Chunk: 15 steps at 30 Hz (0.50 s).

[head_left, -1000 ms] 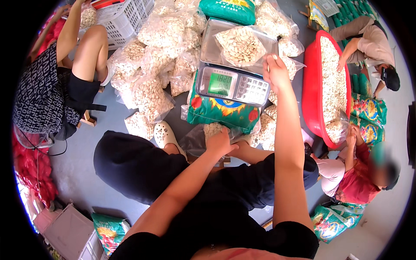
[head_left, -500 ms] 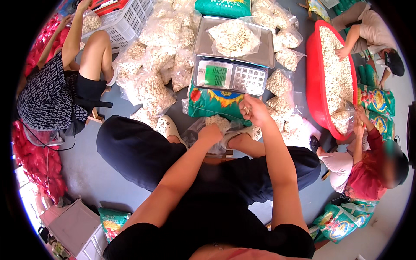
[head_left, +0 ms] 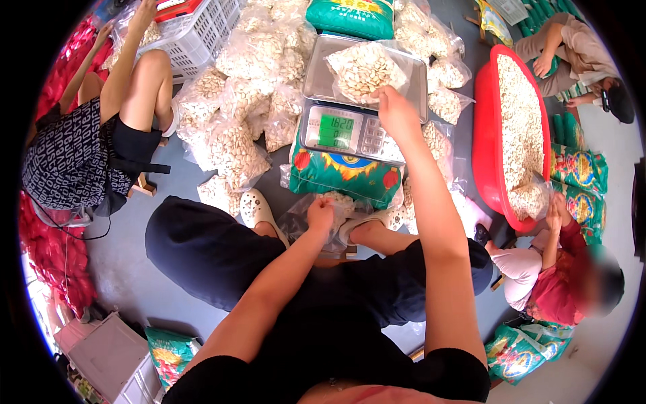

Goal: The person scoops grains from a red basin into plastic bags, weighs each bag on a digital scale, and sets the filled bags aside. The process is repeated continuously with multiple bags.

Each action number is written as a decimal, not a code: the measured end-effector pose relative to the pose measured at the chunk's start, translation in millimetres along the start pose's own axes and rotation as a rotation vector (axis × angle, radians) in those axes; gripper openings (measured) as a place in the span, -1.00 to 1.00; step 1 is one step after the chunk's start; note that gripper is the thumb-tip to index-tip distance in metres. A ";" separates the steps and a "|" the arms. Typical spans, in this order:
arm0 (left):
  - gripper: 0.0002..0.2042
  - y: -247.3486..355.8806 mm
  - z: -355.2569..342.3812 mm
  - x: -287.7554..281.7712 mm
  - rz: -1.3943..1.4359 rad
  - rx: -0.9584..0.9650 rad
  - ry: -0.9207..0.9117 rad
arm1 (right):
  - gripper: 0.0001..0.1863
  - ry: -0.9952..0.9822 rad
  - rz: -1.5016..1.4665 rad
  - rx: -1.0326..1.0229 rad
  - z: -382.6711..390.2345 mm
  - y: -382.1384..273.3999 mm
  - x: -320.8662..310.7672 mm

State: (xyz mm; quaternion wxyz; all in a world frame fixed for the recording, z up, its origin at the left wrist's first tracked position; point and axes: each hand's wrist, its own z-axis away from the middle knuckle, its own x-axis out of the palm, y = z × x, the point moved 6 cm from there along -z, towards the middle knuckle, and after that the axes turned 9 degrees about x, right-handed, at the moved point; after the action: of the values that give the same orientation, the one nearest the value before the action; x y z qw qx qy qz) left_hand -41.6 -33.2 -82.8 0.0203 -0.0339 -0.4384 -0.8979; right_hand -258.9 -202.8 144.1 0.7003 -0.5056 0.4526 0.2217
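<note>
On the steel pan of a digital scale (head_left: 353,132) lies an open clear bag of pale, flat seeds (head_left: 363,69) that look like pumpkin seeds. My right hand (head_left: 398,116) reaches over the scale's keypad, its closed fingertips at the bag's lower right edge; what they hold is hidden. Between my feet, my left hand (head_left: 321,214) is closed on the rim of another clear bag (head_left: 299,219), with seeds (head_left: 340,201) inside. The scale rests on a green printed sack (head_left: 343,180), and its green display is lit.
Filled seed bags (head_left: 232,145) crowd the floor left of the scale; more bags (head_left: 441,71) lie to its right. A red tub (head_left: 481,135) of loose seeds stands farther right, with co-workers beside it. At left sits another person near a white crate (head_left: 195,44).
My right hand has moved forward from below the scale to the bag on the pan. My left hand stays low at its bag. At the tub, the far co-worker's hand has left the seeds.
</note>
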 end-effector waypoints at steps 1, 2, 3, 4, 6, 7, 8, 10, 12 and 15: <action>-0.92 2.3 1.5 0.7 0.003 -0.036 -0.007 | -0.72 0.070 0.290 -0.012 -14.9 -14.2 -6.1; -0.91 -1.7 1.0 3.4 0.017 -0.033 -0.057 | -0.68 0.034 0.392 -0.007 -31.7 -20.4 -0.5; -0.89 -9.2 -0.5 6.7 0.030 -0.030 -0.106 | -0.63 -0.003 0.493 -0.004 -49.4 -26.2 5.8; -0.87 -9.9 0.9 10.7 0.044 -0.034 -0.158 | -0.58 -0.044 0.599 0.005 -62.1 -30.0 13.3; -0.86 -3.7 -0.4 10.8 -0.211 0.084 -0.209 | -0.50 -0.088 0.634 -0.004 -81.0 -40.4 28.6; -0.84 1.5 1.8 12.4 -0.338 0.136 -0.238 | -0.46 -0.115 0.655 -0.005 -88.8 -40.8 37.8; -0.84 6.7 3.6 14.8 -0.389 0.146 -0.276 | -0.36 -0.047 0.627 -0.018 -97.2 -35.3 45.5; -0.82 18.6 5.2 18.9 -0.494 0.163 -0.357 | -0.38 -0.037 0.603 0.033 -115.3 -19.3 61.8; -0.82 37.6 10.6 17.4 -0.608 0.140 -0.400 | -0.50 -0.061 0.564 0.047 -118.4 -18.9 68.6; -0.81 47.8 17.7 14.9 -0.765 0.215 -0.354 | -0.63 0.001 0.511 0.019 -120.8 -20.5 52.4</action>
State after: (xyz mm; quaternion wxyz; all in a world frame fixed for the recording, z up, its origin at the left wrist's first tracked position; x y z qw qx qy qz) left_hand -52.6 -48.7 -33.2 -0.3860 -0.0202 -0.5070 -0.7704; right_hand -266.9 -328.3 100.0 0.6260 -0.3682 0.5683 0.3869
